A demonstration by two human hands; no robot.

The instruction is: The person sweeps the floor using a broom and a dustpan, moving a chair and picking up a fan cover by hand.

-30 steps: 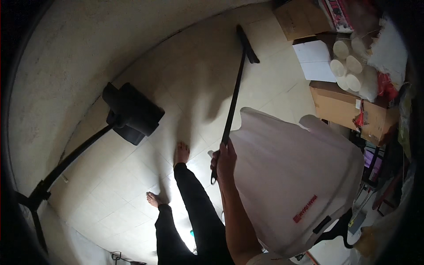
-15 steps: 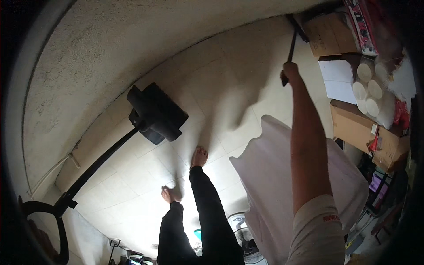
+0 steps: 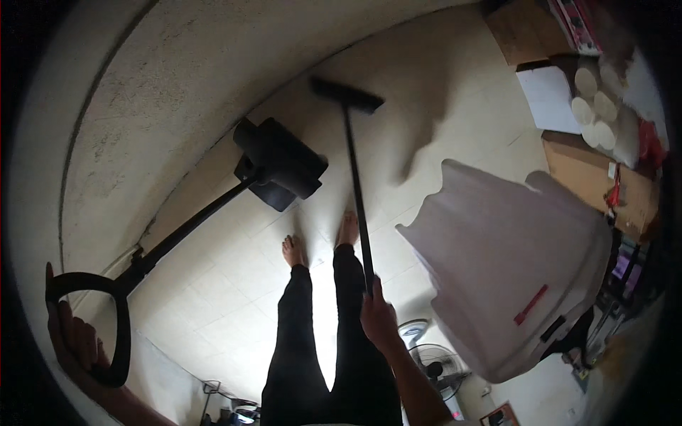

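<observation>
My left hand (image 3: 79,339) is closed round the black loop handle of a long-handled dustpan (image 3: 280,160). Its dark pan sits by the base of the wall, ahead and to the left of my bare feet. Closed on the thin dark stick of a broom, my right hand (image 3: 378,319) is low in front of my right leg. The broom head (image 3: 347,95) lies beyond the dustpan and to its right, apart from it. Whether the bristles touch the floor, I cannot tell. No sweepings can be made out on the pale tiles.
A rough wall (image 3: 192,64) curves along the left and far side. A pale draped cloth (image 3: 497,263) spreads on the right, with a standing fan (image 3: 435,369) near it. Cardboard boxes (image 3: 597,177) and white rolls (image 3: 595,106) are stacked at the far right.
The broom has swung from the boxes at far right toward the dustpan, with my right arm drawn back near my body. My feet have shifted, and my left hand shows more fully.
</observation>
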